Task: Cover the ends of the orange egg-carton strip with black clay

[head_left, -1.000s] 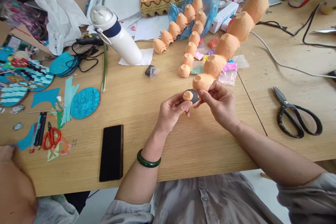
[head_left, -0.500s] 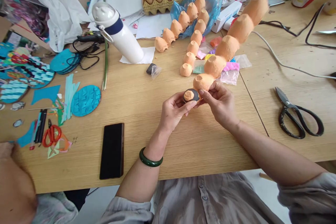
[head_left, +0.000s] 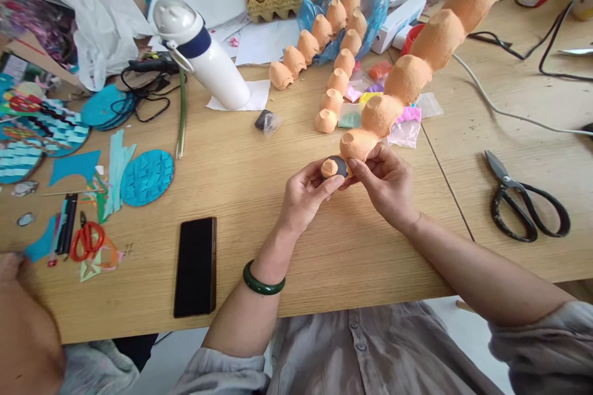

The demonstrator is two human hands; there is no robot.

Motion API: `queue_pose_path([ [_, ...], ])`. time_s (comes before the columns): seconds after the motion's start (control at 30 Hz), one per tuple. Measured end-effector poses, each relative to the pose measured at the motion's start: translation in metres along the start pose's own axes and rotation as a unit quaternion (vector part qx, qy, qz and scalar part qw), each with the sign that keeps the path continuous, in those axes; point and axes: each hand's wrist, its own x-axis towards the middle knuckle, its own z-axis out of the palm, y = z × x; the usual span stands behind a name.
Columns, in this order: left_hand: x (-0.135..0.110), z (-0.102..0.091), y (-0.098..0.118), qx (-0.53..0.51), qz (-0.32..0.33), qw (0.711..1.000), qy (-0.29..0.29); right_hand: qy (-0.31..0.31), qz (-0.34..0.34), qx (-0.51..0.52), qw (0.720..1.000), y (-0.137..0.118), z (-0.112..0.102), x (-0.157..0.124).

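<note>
My left hand [head_left: 304,194] and my right hand [head_left: 384,184] meet over the wooden table [head_left: 324,247]. Together they pinch the near end of a long chain of orange egg-carton cups [head_left: 407,77] that rises toward the far right. At that near end sits a small orange tip on a dark grey lump [head_left: 334,166]; my left fingers close round it. My right fingers grip the lowest large cup [head_left: 357,143]. A green bangle [head_left: 262,284] is on my left wrist.
Two rows of loose orange cups [head_left: 331,68] lie behind. A white flask [head_left: 204,55] lies at left, a black phone [head_left: 195,266] near the front edge, black scissors [head_left: 523,200] at right, teal paper pieces [head_left: 147,176] and red scissors [head_left: 87,239] at far left. Another person's arm [head_left: 23,327] shows bottom left.
The far end of the cup chain has swung up and to the right. Both hands stay clasped on its near end, shifted very slightly.
</note>
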Motion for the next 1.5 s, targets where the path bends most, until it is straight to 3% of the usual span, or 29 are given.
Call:
queue_pose_path([
  [0.53, 0.001, 0.000, -0.008, 0.004, 0.009, 0.999, 0.035, 0.004, -0.016, -0.005, 1.000, 0.007, 0.003, -0.002],
  [0.67, 0.000, 0.002, -0.007, -0.016, -0.011, 1.000, 0.024, 0.038, -0.022, -0.021, 0.999, 0.008, 0.003, 0.000],
  [0.9, -0.001, 0.000, 0.002, -0.041, -0.031, 0.998, -0.047, 0.056, 0.014, -0.001, 0.998, 0.002, 0.000, 0.002],
  [1.17, -0.001, -0.002, 0.001, -0.027, -0.012, 0.999, -0.033, 0.059, 0.072, 0.031, 0.995, 0.003, -0.001, 0.002],
  [1.5, 0.000, -0.003, -0.003, -0.013, -0.013, 1.000, -0.008, 0.049, 0.077, 0.014, 0.996, 0.009, -0.003, 0.002],
])
